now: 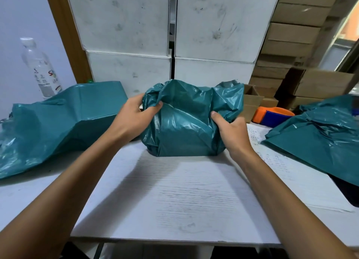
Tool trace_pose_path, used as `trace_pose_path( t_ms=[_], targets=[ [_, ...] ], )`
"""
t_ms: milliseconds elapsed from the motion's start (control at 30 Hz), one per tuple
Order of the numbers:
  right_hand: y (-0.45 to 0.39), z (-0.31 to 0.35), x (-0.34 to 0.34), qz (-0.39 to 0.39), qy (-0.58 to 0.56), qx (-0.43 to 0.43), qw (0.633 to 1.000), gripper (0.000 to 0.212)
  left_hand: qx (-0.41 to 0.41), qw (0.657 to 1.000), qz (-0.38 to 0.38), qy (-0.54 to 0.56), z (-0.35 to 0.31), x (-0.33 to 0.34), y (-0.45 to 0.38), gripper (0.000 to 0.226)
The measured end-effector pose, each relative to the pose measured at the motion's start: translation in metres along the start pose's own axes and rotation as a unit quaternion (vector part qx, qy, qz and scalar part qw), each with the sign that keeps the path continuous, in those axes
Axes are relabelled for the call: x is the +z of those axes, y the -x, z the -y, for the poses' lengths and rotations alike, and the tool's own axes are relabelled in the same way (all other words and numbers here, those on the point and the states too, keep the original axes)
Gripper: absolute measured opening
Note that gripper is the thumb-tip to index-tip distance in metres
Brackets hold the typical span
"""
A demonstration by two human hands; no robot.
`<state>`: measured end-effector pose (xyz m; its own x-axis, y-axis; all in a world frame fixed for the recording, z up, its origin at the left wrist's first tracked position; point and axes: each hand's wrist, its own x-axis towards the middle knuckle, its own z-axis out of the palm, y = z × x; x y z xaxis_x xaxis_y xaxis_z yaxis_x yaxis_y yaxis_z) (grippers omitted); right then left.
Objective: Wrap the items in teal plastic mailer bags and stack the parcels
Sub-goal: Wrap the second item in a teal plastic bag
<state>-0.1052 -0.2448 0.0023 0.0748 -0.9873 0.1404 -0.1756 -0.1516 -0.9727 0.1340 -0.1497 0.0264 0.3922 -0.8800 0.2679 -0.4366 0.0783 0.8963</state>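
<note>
Both hands, left hand (134, 115) and right hand (231, 130), clamp the half-wrapped teal parcel (186, 123) on the counter (174, 200); sealing and stacking look undone.

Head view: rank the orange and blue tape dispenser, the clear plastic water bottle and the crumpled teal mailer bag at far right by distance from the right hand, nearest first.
From the right hand:
1. Orange and blue tape dispenser, just to its right, beside the cardboard boxes.
2. Crumpled teal mailer bag, farther right at the table's edge.
3. Clear plastic water bottle, far left by the wall.
</note>
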Motion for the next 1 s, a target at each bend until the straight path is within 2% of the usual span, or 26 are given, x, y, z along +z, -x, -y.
trace_pose_path(
  t_ms=[167,333,467,633,700,867,1000],
  targets=[
    [-0.003,0.003,-0.003,-0.017,-0.001,0.028,0.999,0.029,-0.048,0.998,0.035,-0.016,0.000,0.000,0.001,0.017],
    [-0.001,0.002,-0.003,0.001,-0.041,0.072,0.997,0.033,-0.059,0.996,0.040,-0.050,-0.001,0.000,0.003,0.022],
    [0.004,0.001,-0.005,0.002,-0.043,0.115,0.992,0.027,-0.047,0.997,-0.019,-0.063,0.004,0.003,0.009,0.017],
    [0.005,0.004,-0.012,-0.011,-0.049,0.138,0.989,0.041,-0.057,0.992,-0.098,-0.060,0.015,0.004,0.010,0.043],
    [0.006,0.005,-0.014,-0.015,-0.049,0.147,0.988,0.039,-0.051,0.991,-0.111,-0.054,0.017,0.005,0.011,0.045],
    [0.013,0.001,-0.020,-0.020,-0.038,0.145,0.989,0.030,-0.048,0.990,-0.103,-0.083,0.017,0.006,0.017,0.038],
    [0.021,-0.010,-0.023,0.031,0.007,0.138,0.990,0.053,-0.005,0.977,-0.088,-0.193,0.007,0.007,0.017,0.019]
  ],
)
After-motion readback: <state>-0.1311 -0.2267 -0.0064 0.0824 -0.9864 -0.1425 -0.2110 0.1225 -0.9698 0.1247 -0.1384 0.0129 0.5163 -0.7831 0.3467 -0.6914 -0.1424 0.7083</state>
